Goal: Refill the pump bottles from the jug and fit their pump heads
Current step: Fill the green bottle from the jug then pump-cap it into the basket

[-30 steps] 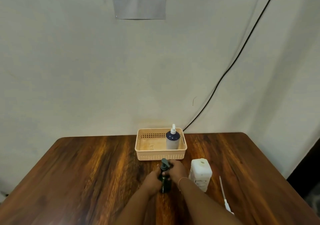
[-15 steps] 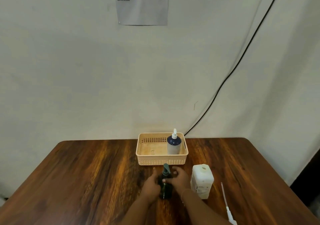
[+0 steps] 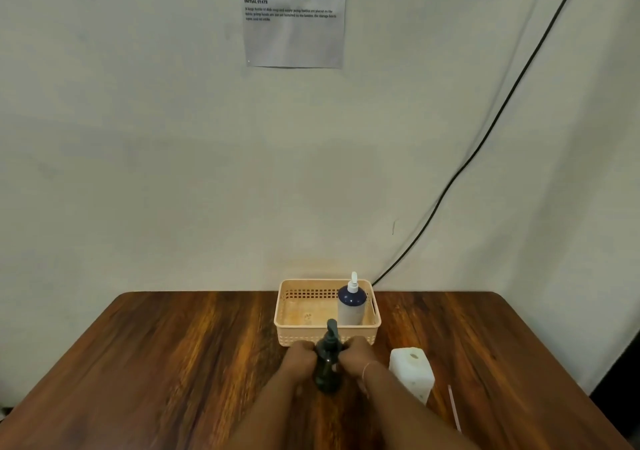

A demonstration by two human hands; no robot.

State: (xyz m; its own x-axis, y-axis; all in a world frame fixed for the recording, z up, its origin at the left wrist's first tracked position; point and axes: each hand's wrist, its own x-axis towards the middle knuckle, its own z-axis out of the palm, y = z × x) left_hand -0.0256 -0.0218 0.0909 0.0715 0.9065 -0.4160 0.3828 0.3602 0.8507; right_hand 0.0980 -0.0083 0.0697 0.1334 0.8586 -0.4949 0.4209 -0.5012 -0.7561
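Observation:
A dark green pump bottle (image 3: pixel 327 377) stands upright on the wooden table (image 3: pixel 156 363), its dark pump head (image 3: pixel 331 328) on top. My left hand (image 3: pixel 300 357) grips the bottle's left side. My right hand (image 3: pixel 356 354) grips its neck from the right. To the right stands the white jug (image 3: pixel 412 373), its mouth uncapped. A second bottle (image 3: pixel 351 305), white with a dark blue shoulder and white pump head, stands in the right end of the peach basket (image 3: pixel 301 331) behind. A loose pump tube (image 3: pixel 454 408) lies right of the jug.
The table's back edge meets a pale wall. A black cable (image 3: pixel 485 137) runs down the wall to behind the basket. A printed sheet (image 3: pixel 294 16) hangs high on the wall. The table's right corner is rounded.
The view has tilted upward, so everything sits lower in frame. Both hands stay on the dark green bottle, and the right hand has shifted slightly around its neck.

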